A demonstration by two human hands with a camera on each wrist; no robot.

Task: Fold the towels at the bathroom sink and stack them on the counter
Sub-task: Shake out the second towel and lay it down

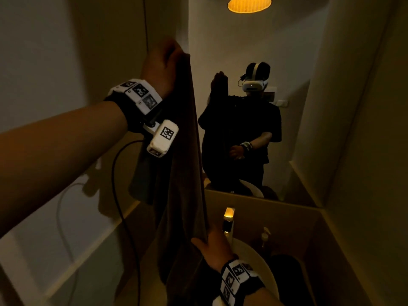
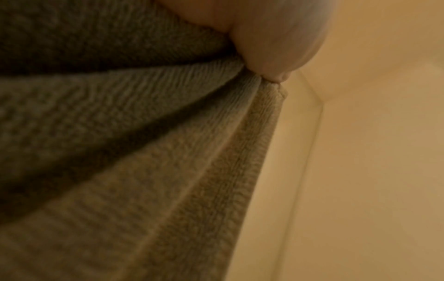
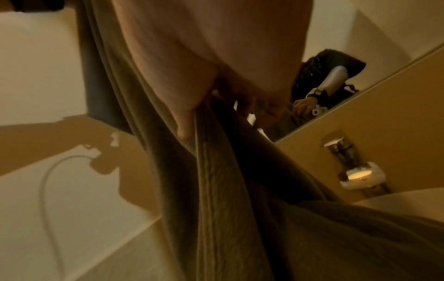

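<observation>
Above the sink [image 1: 254, 257], left hand [image 1: 163, 65] pinches towel [image 1: 176, 151] top, right hand [image 1: 215, 248] grips lower edge — stretched vertical, likely to align the fold.

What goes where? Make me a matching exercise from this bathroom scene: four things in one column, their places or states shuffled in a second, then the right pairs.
Column 1
1. left hand
2. right hand
3. faucet
4. ceiling lamp

Column 2
A. lit, glowing orange, at the top of the view
B. raised high, grip on the top of the towel
C. behind the basin, below the mirror
D. low, holding the towel's edge over the basin

Pairs: 1-B, 2-D, 3-C, 4-A
</observation>
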